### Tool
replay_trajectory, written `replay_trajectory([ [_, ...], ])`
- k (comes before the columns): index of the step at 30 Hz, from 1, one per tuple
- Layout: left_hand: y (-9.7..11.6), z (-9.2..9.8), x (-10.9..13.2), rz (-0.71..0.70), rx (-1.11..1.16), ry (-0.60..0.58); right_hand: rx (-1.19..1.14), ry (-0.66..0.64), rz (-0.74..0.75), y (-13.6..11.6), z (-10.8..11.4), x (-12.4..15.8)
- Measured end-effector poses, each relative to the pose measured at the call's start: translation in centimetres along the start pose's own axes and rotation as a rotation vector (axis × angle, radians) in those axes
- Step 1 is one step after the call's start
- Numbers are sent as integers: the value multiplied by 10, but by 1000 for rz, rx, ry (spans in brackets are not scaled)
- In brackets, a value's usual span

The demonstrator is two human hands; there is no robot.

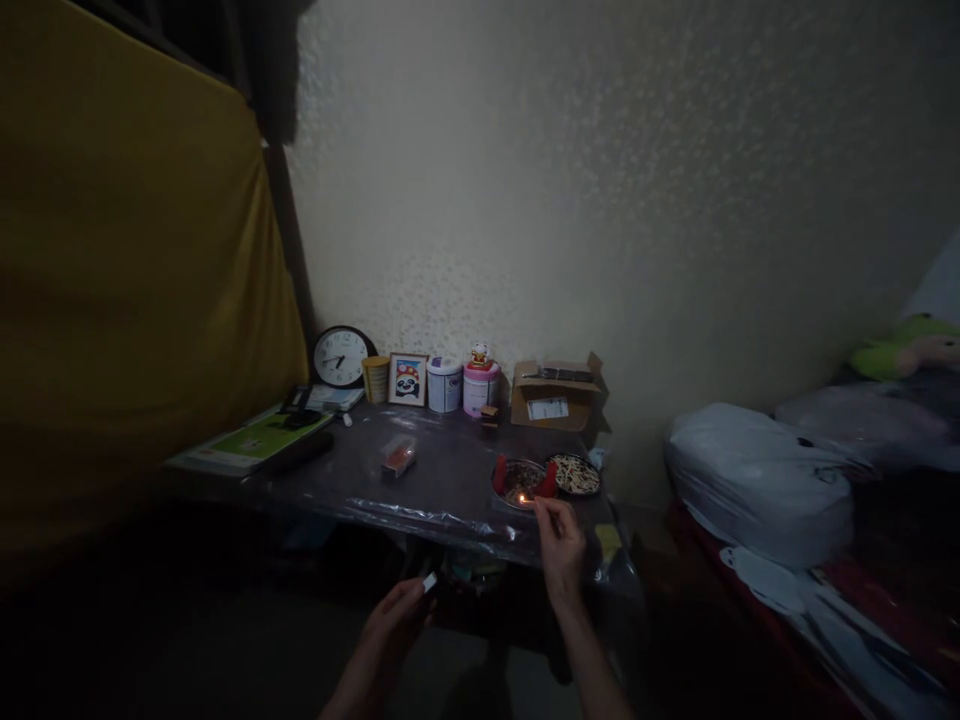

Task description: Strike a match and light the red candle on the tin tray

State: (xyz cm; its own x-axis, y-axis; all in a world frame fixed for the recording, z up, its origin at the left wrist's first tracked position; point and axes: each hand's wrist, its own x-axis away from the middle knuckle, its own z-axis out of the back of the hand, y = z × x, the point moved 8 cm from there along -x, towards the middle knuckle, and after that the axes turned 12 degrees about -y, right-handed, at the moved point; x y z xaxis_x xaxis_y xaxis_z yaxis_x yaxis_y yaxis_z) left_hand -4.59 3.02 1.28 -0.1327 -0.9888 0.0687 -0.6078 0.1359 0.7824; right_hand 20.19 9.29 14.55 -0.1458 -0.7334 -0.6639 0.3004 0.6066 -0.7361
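1. The right hand [559,545] is raised at the front edge of the bench [450,485]. Its thumb and forefinger are pinched shut on a lit match [527,500], and the other fingers are loosely curled.
2. The burning end of the match is held at the near rim of a round dish [517,470]. Whether it touches the dish cannot be told in the dim light.
3. 2 red objects are seen at the dish, 1 at its left side [499,473] and 1 at its right [549,480].
4. The left hand [397,615] is held lower, in front of and below the bench edge, well apart from the right hand. Its fingers are closed around a small pale box [429,582], of which only 1 end shows past the fingertips.
5. A second dish [575,474], filled with pale sticks, is set just to the right of the round dish.
6. Along the wall at the back of the bench are lined up a clock [341,357], a panda picture [407,379], 2 tins [444,385] and an open cardboard box [555,395].
7. A green book [251,443] is laid at the left end of the bench.
8. A bed [757,480] with a pale bundle on it is seen to the right.
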Motion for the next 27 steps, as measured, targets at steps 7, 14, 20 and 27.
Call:
replay_trajectory([
  [7,1,-4,0,-22,-33,-66,36,2,61,-3,-5,-10],
  [14,1,-3,0,-7,-28,-33,21,-30,42,5,-14,-17],
  [20,-2,0,-2,-2,-29,-19,-7,-65,9,11,-21,-24],
  [27,0,-1,0,20,-50,-15,-40,-74,-29,20,-29,-31],
])
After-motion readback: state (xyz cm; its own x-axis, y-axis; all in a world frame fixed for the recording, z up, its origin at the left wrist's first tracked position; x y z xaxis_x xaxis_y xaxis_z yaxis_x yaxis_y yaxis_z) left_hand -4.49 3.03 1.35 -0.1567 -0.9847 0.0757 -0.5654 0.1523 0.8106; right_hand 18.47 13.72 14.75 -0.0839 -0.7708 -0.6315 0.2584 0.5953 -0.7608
